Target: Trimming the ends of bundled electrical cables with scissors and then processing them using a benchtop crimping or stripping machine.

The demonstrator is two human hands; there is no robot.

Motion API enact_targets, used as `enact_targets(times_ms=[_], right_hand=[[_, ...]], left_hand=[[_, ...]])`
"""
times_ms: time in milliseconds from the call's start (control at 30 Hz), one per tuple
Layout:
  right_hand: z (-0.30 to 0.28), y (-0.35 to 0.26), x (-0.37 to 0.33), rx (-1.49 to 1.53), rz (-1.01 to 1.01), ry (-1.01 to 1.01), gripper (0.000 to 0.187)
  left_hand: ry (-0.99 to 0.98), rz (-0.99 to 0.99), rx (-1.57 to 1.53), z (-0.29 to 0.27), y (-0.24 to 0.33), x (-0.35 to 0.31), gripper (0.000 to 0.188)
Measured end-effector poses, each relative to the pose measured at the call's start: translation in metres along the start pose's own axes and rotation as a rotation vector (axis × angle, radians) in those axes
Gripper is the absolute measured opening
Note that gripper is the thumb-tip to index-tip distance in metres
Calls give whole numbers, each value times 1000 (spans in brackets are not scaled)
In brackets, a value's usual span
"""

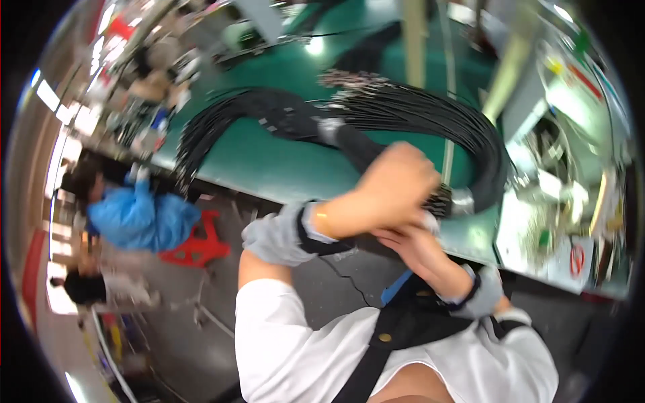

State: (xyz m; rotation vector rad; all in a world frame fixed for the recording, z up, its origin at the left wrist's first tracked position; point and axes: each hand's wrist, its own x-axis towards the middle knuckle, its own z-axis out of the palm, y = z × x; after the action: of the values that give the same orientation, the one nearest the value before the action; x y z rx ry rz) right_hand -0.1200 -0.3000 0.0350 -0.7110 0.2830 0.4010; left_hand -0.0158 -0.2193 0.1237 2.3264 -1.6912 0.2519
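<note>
My left hand (398,180) is curled closed above the front edge of the green table. Just below it, my right hand (420,252) has its fingers bent in under the left, beside a small white thing too blurred to name. What either hand grips is hidden. Close to their right lies the end of a thick bundle of black cables (487,151), with a silvery band (462,201) around it near the cut-looking dark ends. This bundle curves back over the table. A second black cable bundle (222,111) arches to the left, with a pale wrap (329,129) near its middle.
The green table (245,164) spans the front. A pale post (414,47) rises from it. On the right stands a white work area (537,228) with papers and wires. At left, a person in blue (138,215) sits by a red stool (201,242); another person (87,287) is farther back.
</note>
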Motion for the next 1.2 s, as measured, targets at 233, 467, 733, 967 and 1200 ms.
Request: enact_targets(times_ms=[233, 467, 733, 967, 1200], right_hand=[[-44, -28, -71, -200, -307, 136, 40], [-86, -61, -93, -388, -127, 126, 45], [-45, -53, -49, 381, -158, -265, 75], [-59, -68, -38, 372, -266, -203, 103], [-58, -47, -24, 558, -158, -399, 78]], left_hand=[[-277, 104, 45, 85, 22, 66, 24], [-333, 26, -301, 91, 22, 81, 32], [-348, -111, -591, 15, 27, -9, 40], [-433, 38, -699, -19, 36, -16, 44], [-922, -572, -1151, 24, -96, -16, 69]])
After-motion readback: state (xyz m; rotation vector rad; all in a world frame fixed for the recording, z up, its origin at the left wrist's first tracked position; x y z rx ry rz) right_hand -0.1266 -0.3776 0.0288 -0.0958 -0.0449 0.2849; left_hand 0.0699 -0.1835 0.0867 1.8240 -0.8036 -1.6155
